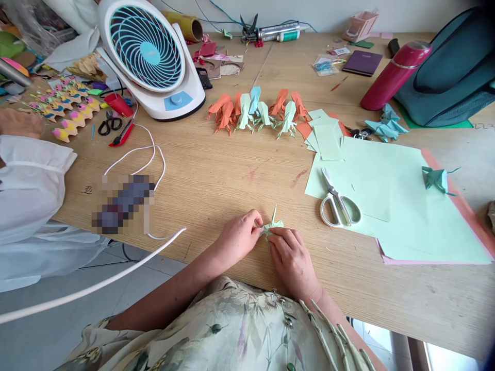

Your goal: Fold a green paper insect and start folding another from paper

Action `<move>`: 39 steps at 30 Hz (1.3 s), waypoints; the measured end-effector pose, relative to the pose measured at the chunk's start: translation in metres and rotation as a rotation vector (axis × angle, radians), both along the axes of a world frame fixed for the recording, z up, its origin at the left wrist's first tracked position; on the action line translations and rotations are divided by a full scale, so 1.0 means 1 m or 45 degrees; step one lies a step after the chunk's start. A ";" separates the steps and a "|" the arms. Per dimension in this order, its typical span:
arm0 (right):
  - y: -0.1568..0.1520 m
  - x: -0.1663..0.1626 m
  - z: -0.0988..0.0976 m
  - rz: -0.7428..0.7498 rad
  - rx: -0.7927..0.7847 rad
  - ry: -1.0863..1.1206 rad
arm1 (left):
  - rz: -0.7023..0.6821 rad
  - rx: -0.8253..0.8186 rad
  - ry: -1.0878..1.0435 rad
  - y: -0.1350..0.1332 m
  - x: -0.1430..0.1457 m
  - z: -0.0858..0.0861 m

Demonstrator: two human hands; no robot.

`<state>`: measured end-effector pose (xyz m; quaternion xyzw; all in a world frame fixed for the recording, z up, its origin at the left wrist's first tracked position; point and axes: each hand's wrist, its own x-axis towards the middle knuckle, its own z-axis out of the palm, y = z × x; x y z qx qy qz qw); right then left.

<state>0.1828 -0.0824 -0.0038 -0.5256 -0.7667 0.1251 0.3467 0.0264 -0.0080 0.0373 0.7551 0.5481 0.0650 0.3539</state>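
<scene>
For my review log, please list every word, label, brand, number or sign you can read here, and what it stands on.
Nothing can be read with certainty.
White plastic fan with a light-blue hub: faint hub mark, too small to read.
Brown wooden table: dark scrawl near its left edge, illegible.
Green-and-white cylindrical tube: any print is too small.
Pale-green folded-paper piece: no lettering visible.

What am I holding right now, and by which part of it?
Folded pale-green paper: left hand holds its left edge, right hand its near side.
</scene>
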 end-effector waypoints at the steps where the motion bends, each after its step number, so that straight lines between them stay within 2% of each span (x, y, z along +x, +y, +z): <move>1: 0.000 0.000 0.000 -0.003 -0.002 -0.003 | 0.007 0.009 0.011 -0.001 0.000 0.000; 5: 0.001 0.002 -0.002 0.013 0.001 -0.017 | -0.023 0.076 0.083 -0.004 0.001 -0.001; 9: 0.002 0.004 -0.001 0.032 -0.010 -0.055 | -0.127 0.125 -0.024 -0.004 -0.010 -0.001; 15: 0.003 0.004 0.001 0.028 -0.025 -0.063 | -0.552 0.321 -0.139 0.005 -0.033 -0.006; 18: 0.003 0.003 0.001 0.014 -0.020 -0.055 | -0.656 0.362 -0.151 0.010 -0.037 -0.009; 21: 0.003 0.003 0.001 0.005 -0.021 -0.052 | -0.615 0.349 -0.131 0.012 -0.039 -0.010; 27: 0.003 0.002 0.002 -0.005 -0.027 -0.047 | -0.385 0.269 0.029 -0.005 -0.034 -0.003; 32: 0.002 0.002 0.001 -0.021 -0.028 -0.034 | -0.359 0.231 0.278 -0.020 -0.027 0.000; 36: 0.002 0.002 -0.001 -0.010 -0.034 -0.041 | -0.353 0.307 0.372 -0.025 -0.026 -0.002; 39: 0.002 0.002 -0.001 -0.002 -0.021 -0.047 | -0.326 0.405 0.250 -0.028 -0.026 -0.006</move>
